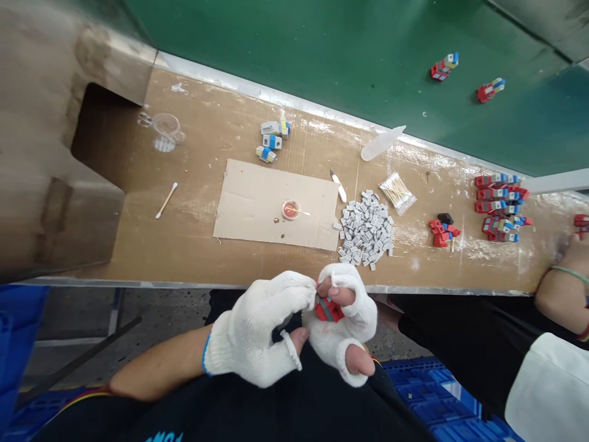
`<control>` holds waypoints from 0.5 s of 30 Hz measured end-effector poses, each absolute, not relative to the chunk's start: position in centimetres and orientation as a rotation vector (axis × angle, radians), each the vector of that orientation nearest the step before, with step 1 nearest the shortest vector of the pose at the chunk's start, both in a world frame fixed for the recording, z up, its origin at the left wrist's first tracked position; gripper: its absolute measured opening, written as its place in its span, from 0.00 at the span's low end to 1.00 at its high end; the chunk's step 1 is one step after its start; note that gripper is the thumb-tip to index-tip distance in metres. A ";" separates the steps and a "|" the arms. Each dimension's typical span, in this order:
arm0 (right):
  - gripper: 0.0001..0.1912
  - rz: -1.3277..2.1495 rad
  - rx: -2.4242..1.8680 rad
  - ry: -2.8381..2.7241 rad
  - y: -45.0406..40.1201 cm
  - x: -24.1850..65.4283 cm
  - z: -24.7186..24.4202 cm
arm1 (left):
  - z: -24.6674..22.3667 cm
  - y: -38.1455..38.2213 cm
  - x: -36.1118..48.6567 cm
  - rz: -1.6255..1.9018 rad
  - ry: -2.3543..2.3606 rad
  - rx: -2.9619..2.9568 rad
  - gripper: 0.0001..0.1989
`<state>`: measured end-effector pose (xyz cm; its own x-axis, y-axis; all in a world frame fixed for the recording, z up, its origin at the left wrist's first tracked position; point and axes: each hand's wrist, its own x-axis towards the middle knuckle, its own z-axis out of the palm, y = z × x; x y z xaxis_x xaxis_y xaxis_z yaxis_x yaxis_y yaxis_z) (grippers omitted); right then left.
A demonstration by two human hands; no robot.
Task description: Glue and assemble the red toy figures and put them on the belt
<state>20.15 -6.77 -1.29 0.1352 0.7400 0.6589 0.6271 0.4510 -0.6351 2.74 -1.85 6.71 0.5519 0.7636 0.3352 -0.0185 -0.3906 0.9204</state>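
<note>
A red and grey plastic piece (328, 309) is held in my right hand (347, 313), which wears a white glove with bare fingertips. From the left side my left hand (264, 328), also gloved, reaches to the piece with its fingertips at the edge; whether it grips anything there is hidden. Both hands are just in front of the table's near edge. Beyond them, a small cup of red paint (291, 210) with a swab across it stands on a cardboard sheet (248, 202). A heap of small grey parts (367, 228) lies right of the sheet.
Several grey, blue and yellow pieces (272, 142) lie behind the sheet, near a knife (339, 186), a swab pack (398, 193) and a white pointed object (381, 143). Red assemblies (492, 207) sit at the right. A cotton swab (166, 200) lies left. Another person's arm (564, 294) rests far right.
</note>
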 end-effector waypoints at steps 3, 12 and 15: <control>0.30 0.074 -1.168 -1.285 -5.1 18.6 0.6 | 6.2 -2.2 2.7 0.983 0.612 1.767 0.17; 0.34 -0.031 -1.146 -1.166 -3.1 18.2 1.0 | 4.4 -2.2 1.7 0.882 0.463 1.613 0.41; 0.35 0.261 -1.171 -1.372 -4.8 22.5 2.6 | 5.4 -2.3 2.5 0.869 0.448 1.645 0.47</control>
<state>22.46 -4.78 2.55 0.2669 0.7426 0.6142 0.4656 0.4587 -0.7569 2.46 -2.29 5.40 0.6510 0.6969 0.3010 -0.1586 -0.2629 0.9517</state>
